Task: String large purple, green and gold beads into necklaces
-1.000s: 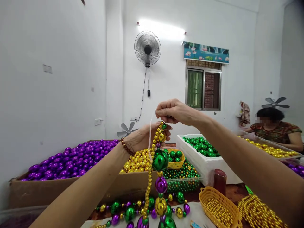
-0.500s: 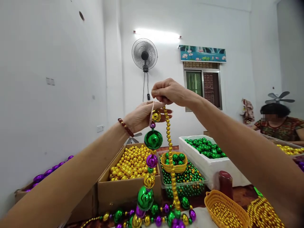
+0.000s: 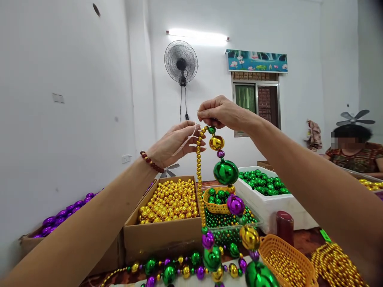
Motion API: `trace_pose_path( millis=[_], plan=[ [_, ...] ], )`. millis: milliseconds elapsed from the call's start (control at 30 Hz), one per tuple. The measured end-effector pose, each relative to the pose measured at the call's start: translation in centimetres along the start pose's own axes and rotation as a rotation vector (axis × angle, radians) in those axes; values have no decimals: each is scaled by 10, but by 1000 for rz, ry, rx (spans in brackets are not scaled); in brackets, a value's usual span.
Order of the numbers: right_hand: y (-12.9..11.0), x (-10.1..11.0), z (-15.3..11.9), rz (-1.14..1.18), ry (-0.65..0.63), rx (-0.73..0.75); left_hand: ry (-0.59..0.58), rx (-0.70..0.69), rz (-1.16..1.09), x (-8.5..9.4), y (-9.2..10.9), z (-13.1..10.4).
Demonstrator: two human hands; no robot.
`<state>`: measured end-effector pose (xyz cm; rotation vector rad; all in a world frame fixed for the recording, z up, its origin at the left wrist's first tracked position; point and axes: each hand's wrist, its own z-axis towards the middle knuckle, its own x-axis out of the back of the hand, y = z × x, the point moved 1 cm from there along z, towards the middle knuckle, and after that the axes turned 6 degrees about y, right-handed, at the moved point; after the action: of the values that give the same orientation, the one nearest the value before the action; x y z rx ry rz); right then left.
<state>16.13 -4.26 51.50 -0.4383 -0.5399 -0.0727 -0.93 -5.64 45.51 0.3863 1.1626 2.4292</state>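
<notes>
My right hand [image 3: 220,111] is raised in the middle, fingers pinched together at the top of a bead necklace [image 3: 226,172]. Large green, gold and purple beads hang down on its right side, and a run of small gold beads hangs on the left. My left hand [image 3: 182,139], with a brown bead bracelet [image 3: 151,161] at its wrist, is just left of the necklace top, fingers apart. A thin white string [image 3: 191,135] passes across the left hand up to the right fingertips. Whether the left fingers touch the small gold beads I cannot tell.
Below stand a cardboard box of gold beads [image 3: 128,229], a clear tub of small green beads [image 3: 236,227] with a yellow basket [image 3: 217,208], and a white foam box [image 3: 269,207]. Strung beads [image 3: 169,273], an orange basket [image 3: 287,249] and gold strands [image 3: 338,263] lie nearer. A person [image 3: 353,155] sits at right.
The large beads have swung from the left side to the right of the small gold strand. My left hand has drawn slightly left and apart from my right hand, which moved a little right.
</notes>
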Motion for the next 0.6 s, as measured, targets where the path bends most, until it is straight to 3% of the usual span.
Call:
trace_pose_path(
  millis=[200, 333, 467, 533, 600],
  plan=[
    [2, -6, -13, -74, -80, -54, 117, -4, 54, -13, -7, -18],
    [10, -11, -21, -93, -100, -61, 142, -27, 120, -17, -25, -22],
    [22, -20, -30, -51, -146, -77, 282, -150, 271, -11, -47, -21],
    [29, -28, -36, -21, -172, -85, 275, -182, 241, -8, -60, -22],
    [35, -37, -43, 10, -192, -89, 195, -180, 146, -8, -72, -27]
  ],
)
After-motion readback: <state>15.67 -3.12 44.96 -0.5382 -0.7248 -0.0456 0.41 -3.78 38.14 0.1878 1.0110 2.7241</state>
